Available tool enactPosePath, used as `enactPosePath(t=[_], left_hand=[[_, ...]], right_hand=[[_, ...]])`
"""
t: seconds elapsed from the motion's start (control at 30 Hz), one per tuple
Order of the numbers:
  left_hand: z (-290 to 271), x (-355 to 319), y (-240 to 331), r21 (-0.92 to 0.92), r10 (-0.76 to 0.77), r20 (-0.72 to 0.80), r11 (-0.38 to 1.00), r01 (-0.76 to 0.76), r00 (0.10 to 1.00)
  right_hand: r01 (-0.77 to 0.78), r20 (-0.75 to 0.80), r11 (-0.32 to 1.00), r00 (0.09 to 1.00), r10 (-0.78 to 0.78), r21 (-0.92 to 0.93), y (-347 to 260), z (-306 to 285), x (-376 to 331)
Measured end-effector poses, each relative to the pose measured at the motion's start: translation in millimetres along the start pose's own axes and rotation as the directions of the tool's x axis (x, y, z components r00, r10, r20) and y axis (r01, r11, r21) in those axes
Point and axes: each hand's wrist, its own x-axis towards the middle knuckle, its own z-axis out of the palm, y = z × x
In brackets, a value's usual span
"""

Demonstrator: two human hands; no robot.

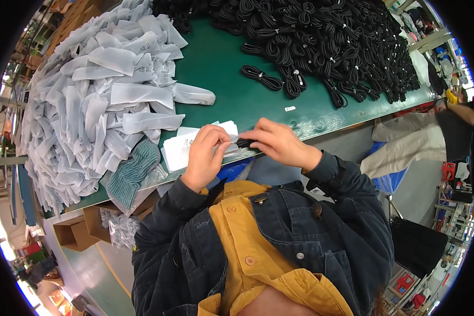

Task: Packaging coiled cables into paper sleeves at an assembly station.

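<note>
Jacket [163,263]: dark navy, matte, heavy-looking cloth, visible seams. Left sleeve [160,226] and right sleeve [347,184] long, same navy, reaching the wrists; sliver of yellow at left cuff [194,187]. Chest pocket [303,245] on jacket's right side, with a small silvery stud [300,256]; larger dark bronze button [317,211] nearby. Shirt [237,231] underneath: mustard yellow, wide collar [305,287], stitched placket, round tan-yellow button [250,260]. Left hand [205,155], right hand [283,145]: bare.

Open green tabletop [216,66] between pouches [113,60] and cables [321,42]
</note>
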Motion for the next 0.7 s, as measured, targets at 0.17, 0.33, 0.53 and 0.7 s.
enactPosePath(t=[0.17, 0.33, 0.53, 0.7], left_hand=[[-2, 11, 6, 0.173, 0.162, -0.002, 0.972, -0.16, 0.987], [-19, 21, 13, 0.012, 0.009, -0.078, 1.0, -0.008, 0.997], [-73, 38, 12, -0.676, -0.343, -0.042, 0.702, 0.226, 0.939], [-195, 83, 7, -0.379, -0.064, -0.578, 0.904, -0.197, 0.814]], right_hand=[[-0.421, 0.092, 0.708, 0.887, 0.453, 0.567, 1, 13, 13], [0.105, -0.176, 0.936, 0.983, -0.047, 0.336, -17, -2, 37], [0.145, -0.306, 0.948, 0.951, -0.054, 0.283, -17, -17, 55], [-0.014, -0.319, 0.987, 0.947, -0.039, -0.162, 25, -26, 58]])
